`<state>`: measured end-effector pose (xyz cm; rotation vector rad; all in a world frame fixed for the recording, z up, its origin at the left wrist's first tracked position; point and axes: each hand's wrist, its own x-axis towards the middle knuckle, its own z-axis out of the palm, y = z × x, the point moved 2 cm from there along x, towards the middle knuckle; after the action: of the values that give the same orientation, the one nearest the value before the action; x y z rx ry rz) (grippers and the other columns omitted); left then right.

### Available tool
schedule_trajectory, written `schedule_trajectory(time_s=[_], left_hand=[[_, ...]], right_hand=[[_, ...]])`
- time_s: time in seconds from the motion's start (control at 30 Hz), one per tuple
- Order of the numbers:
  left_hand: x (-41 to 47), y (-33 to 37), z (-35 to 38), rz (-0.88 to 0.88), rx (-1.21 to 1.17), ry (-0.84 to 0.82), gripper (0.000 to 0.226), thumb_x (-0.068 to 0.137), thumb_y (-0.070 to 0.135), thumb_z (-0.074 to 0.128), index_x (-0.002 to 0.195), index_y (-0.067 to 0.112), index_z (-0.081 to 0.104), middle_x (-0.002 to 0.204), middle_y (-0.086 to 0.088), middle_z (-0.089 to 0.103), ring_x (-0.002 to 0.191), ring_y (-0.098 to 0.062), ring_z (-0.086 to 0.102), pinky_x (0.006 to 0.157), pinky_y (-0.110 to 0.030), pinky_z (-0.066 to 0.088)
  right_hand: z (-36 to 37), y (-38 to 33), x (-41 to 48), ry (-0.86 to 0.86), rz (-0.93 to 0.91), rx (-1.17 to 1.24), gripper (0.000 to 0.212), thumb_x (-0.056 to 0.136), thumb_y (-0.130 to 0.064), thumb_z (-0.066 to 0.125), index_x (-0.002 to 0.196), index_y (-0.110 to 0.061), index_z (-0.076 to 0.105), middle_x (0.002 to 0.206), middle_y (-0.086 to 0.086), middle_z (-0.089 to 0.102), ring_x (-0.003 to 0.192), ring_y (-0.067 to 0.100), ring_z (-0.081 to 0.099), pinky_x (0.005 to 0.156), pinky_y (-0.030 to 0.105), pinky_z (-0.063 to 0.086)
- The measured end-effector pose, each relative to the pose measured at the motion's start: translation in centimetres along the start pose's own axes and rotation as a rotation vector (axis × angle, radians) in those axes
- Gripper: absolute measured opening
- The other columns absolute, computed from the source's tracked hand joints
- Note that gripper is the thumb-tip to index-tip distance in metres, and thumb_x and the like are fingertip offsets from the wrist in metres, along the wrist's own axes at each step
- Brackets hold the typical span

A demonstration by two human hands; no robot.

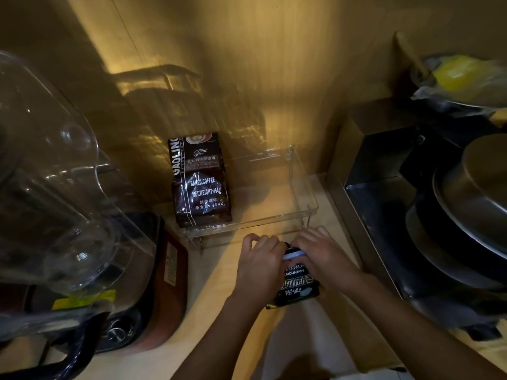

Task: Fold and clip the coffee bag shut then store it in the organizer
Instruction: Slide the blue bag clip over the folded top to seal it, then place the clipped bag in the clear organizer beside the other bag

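A small dark coffee bag [299, 287] with white lettering stands on the wooden counter, just in front of a clear plastic organizer [301, 187]. My left hand [260, 259] grips the bag's top from the left. My right hand [326, 250] holds the top from the right. A white clip [293, 255] runs across the folded top between the two hands. Inside the organizer, at its left end, a larger dark coffee bag [201, 182] stands upright.
A clear blender jug [55, 187] on a dark base fills the left side. A steel-sided unit [365, 165] with stacked metal pots [472, 204] stands at the right. A yellow item in plastic wrap [461, 75] sits at the far right.
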<state>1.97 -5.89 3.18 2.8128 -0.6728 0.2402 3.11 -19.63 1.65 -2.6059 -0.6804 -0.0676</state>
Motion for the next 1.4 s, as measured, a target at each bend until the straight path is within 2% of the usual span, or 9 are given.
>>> schedule_trajectory(time_s=[0.2, 0.4, 0.57, 0.73, 0.83, 0.93, 1.1, 1.2, 1.4], left_hand=[[0.8, 0.1, 0.1, -0.044, -0.145, 0.003, 0.01, 0.064, 0.003, 0.073, 0.069, 0.008, 0.066, 0.063, -0.008, 0.067, 0.064, -0.026, 0.061, 0.086, -0.031, 0.027], [0.1, -1.1, 0.3, -0.074, -0.174, 0.069, 0.015, 0.074, 0.021, 0.072, 0.087, 0.016, 0.067, 0.078, -0.001, 0.07, 0.08, -0.018, 0.062, 0.107, -0.039, 0.016], [-2.5, -2.5, 2.1, -0.44, -0.586, 0.107, 0.037, 0.075, 0.025, 0.072, 0.11, 0.024, 0.059, 0.123, -0.006, 0.05, 0.117, -0.019, 0.042, 0.1, -0.036, 0.031], [-3.7, -2.3, 3.2, -0.793, -1.102, 0.224, 0.044, 0.077, 0.007, 0.069, 0.109, 0.031, 0.05, 0.108, 0.005, 0.054, 0.096, -0.012, 0.056, 0.064, -0.014, 0.054], [-4.1, -2.0, 4.0, -0.908, -1.189, 0.299, 0.032, 0.076, 0.002, 0.068, 0.091, 0.024, 0.051, 0.087, 0.0, 0.058, 0.081, -0.017, 0.058, 0.058, -0.017, 0.053], [-4.4, -1.7, 4.4, -0.874, -1.16, 0.278, 0.018, 0.078, 0.0, 0.066, 0.079, 0.008, 0.05, 0.076, -0.019, 0.055, 0.074, -0.032, 0.054, 0.068, -0.043, 0.05], [-5.1, -1.8, 4.8, -0.815, -1.056, 0.237, 0.018, 0.083, 0.003, 0.061, 0.068, 0.001, 0.052, 0.071, -0.022, 0.058, 0.071, -0.025, 0.052, 0.065, -0.036, 0.043], [-5.2, -2.1, 4.7, -0.812, -1.06, 0.223, 0.018, 0.083, 0.002, 0.06, 0.065, 0.004, 0.058, 0.071, -0.014, 0.063, 0.07, -0.018, 0.055, 0.063, -0.028, 0.043], [-3.6, -2.0, 1.0, -0.703, -1.02, 0.349, 0.016, 0.079, 0.003, 0.065, 0.065, 0.012, 0.065, 0.071, -0.005, 0.067, 0.072, -0.01, 0.059, 0.062, -0.014, 0.044]], right_hand=[[0.3, -0.3, -0.2, 0.107, 0.033, 0.001, 0.021, 0.06, 0.01, 0.073, 0.066, -0.002, 0.057, 0.068, 0.013, 0.062, 0.067, 0.025, 0.058, 0.07, 0.024, 0.027], [0.2, 0.4, -0.7, 0.153, 0.06, 0.05, 0.013, 0.073, -0.009, 0.069, 0.085, -0.01, 0.064, 0.084, 0.005, 0.069, 0.079, 0.023, 0.061, 0.078, 0.025, 0.028], [1.1, 1.6, -1.9, 0.192, 0.382, 0.363, 0.035, 0.077, -0.022, 0.07, 0.11, -0.02, 0.059, 0.104, -0.01, 0.05, 0.101, 0.017, 0.041, 0.081, 0.028, 0.03], [2.6, 1.5, -3.0, 0.261, 0.621, 0.544, 0.057, 0.076, -0.026, 0.07, 0.125, -0.019, 0.041, 0.125, 0.004, 0.045, 0.113, 0.02, 0.043, 0.091, 0.042, 0.045], [3.4, 1.0, -3.9, 0.393, 0.734, 0.618, 0.053, 0.073, -0.029, 0.072, 0.116, -0.026, 0.042, 0.113, -0.002, 0.048, 0.106, 0.018, 0.049, 0.084, 0.036, 0.049], [4.3, 0.7, -5.0, 0.4, 0.723, 0.856, 0.035, 0.079, -0.022, 0.067, 0.093, -0.045, 0.045, 0.098, -0.014, 0.056, 0.091, 0.008, 0.059, 0.063, 0.018, 0.052], [4.5, 1.0, -6.0, 0.354, 0.684, 0.753, 0.023, 0.085, -0.012, 0.058, 0.074, -0.03, 0.049, 0.083, 0.008, 0.059, 0.079, 0.027, 0.058, 0.065, 0.048, 0.053], [4.1, 1.1, -5.8, 0.337, 0.674, 0.712, 0.023, 0.084, -0.009, 0.058, 0.069, -0.023, 0.048, 0.075, 0.01, 0.059, 0.076, 0.03, 0.055, 0.066, 0.05, 0.049], [0.7, 0.3, -4.6, 0.405, 0.591, 0.777, 0.025, 0.083, -0.007, 0.061, 0.064, -0.019, 0.05, 0.062, -0.008, 0.057, 0.058, 0.006, 0.051, 0.049, 0.009, 0.038]])
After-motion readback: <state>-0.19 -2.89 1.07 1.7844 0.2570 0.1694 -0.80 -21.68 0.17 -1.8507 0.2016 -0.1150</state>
